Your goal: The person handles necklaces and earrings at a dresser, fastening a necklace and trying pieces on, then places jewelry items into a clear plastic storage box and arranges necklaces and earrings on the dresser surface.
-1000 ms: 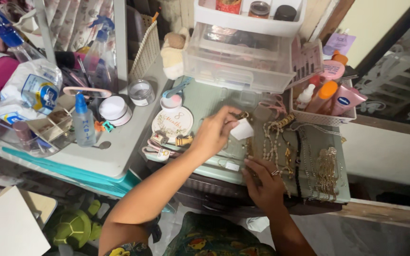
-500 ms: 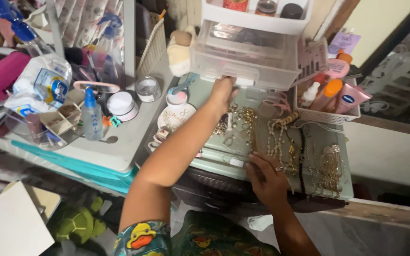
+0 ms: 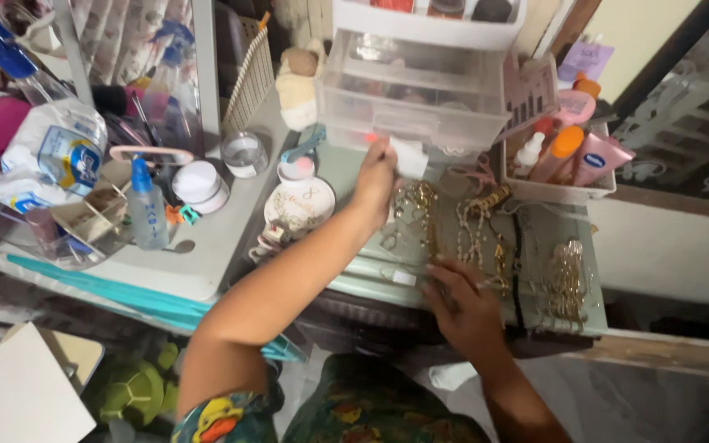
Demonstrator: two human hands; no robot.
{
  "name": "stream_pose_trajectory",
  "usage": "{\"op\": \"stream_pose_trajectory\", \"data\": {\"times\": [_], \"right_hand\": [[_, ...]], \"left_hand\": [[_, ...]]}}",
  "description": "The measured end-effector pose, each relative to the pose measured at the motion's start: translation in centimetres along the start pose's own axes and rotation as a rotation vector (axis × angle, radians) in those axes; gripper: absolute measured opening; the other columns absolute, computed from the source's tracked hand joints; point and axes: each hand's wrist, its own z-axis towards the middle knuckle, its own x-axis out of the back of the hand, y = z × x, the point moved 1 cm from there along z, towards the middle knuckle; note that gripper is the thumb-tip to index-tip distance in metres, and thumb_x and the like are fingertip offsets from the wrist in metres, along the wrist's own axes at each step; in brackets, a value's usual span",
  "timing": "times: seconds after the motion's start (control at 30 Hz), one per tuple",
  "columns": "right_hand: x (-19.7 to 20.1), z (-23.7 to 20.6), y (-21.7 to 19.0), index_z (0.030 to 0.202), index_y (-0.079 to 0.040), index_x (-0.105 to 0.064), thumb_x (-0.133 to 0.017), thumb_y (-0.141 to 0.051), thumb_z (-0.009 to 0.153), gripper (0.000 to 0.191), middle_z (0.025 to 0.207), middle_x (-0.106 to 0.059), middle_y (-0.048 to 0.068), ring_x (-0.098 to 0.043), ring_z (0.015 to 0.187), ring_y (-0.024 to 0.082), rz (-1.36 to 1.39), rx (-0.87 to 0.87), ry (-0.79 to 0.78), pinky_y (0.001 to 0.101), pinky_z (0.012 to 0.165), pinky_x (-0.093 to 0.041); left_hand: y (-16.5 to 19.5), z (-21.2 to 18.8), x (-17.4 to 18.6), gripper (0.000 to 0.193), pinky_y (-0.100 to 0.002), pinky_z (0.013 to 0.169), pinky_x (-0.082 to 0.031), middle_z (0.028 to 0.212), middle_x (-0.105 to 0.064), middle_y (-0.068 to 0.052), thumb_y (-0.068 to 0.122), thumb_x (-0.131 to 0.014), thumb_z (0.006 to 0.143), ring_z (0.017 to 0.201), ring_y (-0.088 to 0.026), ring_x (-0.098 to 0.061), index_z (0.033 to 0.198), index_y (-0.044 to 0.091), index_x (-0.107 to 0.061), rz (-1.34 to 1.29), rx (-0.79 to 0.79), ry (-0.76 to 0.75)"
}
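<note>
Cluttered from edge to edge, the pale worktop runs across the scene, its grey-green right part strewn with jewellery and its left part crowded with bottles and jars. At the far side stands a clear plastic drawer unit, the largest thing on it, with a white basket of tubes and small bottles just to its right. On the far left lies a big clear water bottle, and near it a small blue-capped spray bottle stands upright, with a white jar just beside it. A round decorated dish sits near the middle, left of the chains. Gold chains lie in loose rows on the right part of the worktop, more of them tangled toward the middle. The left hand reaches far across to the front of the drawer unit, its fingers pressed together, pinching a small white piece held against the lowest drawer. The right hand rests near the front edge, fingers lightly spread and bent, their tips touching the chains; whether it grips one cannot be told.
</note>
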Motion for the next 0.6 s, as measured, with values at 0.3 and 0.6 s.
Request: {"op": "stream_pose_trajectory", "data": {"times": [0.3,0.6], "right_hand": [[3.9,13.0,0.6,0.138,-0.004,-0.060,-0.062,-0.004,0.083,0.055,0.150,-0.054,0.014,-0.051,0.138,0.035,-0.661,0.604,-0.100,0.0527,0.109,-0.043],[1.0,19.1,5.3,0.143,0.000,-0.058,-0.060,-0.009,0.083,0.061,0.162,-0.045,0.014,-0.044,0.144,0.033,-0.955,0.666,-0.162,0.0606,0.110,-0.039]], "left_hand": [[5.3,-7.5,2.2,0.016,-0.035,0.083,-0.052,0.104,-0.067,-0.007,0.013,-0.057,0.107,0.095,-0.022,-0.064,0.121,0.012,-0.064,0.816,-0.453,-0.302],[14.3,-12.5,0.7,0.052,-0.047,0.081,-0.050,0.117,-0.058,-0.017,-0.019,-0.053,0.071,0.105,-0.042,-0.062,0.114,0.009,-0.058,1.165,-0.924,-0.176]]}}
